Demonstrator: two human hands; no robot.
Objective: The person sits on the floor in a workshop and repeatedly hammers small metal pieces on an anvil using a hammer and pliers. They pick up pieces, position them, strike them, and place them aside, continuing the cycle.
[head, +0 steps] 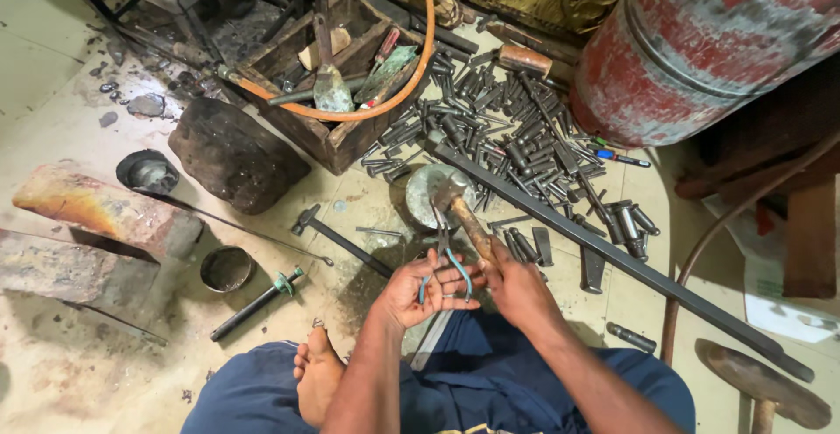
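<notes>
I sit on the floor, bare foot tucked in front of me. My left hand (422, 290) grips pliers with teal handles (444, 257), their jaws pointing away toward a round metal block (423, 191). My right hand (516, 283) is closed around the wooden handle of a hammer (462, 215), whose metal head rests over that round block. What the plier jaws pinch is too small to make out. The two hands sit close together, nearly touching.
A heap of dark metal punches (516, 136) lies ahead, crossed by a long flat steel bar (612, 255). A wooden toolbox (337, 66), orange hose (411, 75), dark stone (234, 154), red gas cylinder (709, 40), small tins (227, 268) and a second hammer (337, 240) surround me.
</notes>
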